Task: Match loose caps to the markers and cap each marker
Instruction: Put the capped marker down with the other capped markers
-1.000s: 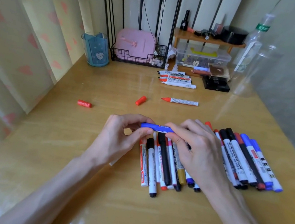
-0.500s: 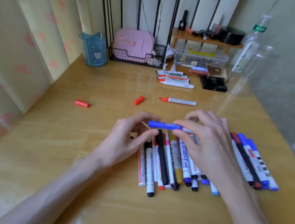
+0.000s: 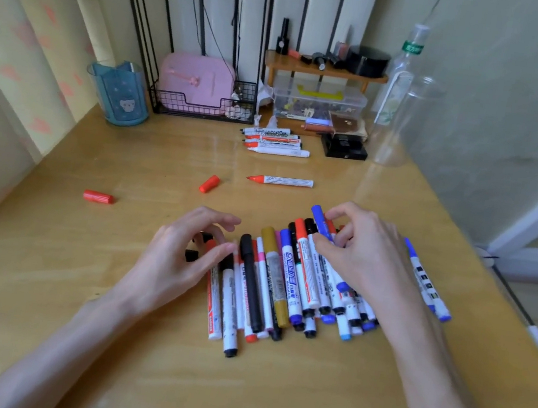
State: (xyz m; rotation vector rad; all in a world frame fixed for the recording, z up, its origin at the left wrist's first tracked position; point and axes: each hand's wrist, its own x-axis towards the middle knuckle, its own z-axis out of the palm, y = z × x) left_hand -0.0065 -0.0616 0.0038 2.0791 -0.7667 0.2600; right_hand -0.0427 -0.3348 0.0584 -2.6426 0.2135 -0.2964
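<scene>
R hand (image 3: 364, 252) pinches blue-capped marker (image 3: 322, 223) btw thumb and fingers; marker tilted, cap end pointing away, just above pile of markers (image 3: 277, 281) at mid desk (image 3: 111, 285). R hand covers right part of pile, so what lies under it can't be told. L hand (image 3: 185, 251) at pile's left edge, fingers loosely curled, nothing seen gripped. Small black caps (image 3: 192, 255) partly hidden under L palm. Lone blue marker (image 3: 426, 281) lies right of R wrist. Near red cap (image 3: 209, 184) and far red cap (image 3: 98, 197) loose on desk, left of pile, well apart. Uncapped red marker (image 3: 281, 181) beyond pile; row of uncapped markers (image 3: 274, 141) farther back, beside black box (image 3: 346, 145). Back edge: blue cup (image 3: 120, 93), wire rack (image 3: 204, 110) w/ pink case (image 3: 194, 84), clear box (image 3: 318, 101), bottle (image 3: 398, 83).
</scene>
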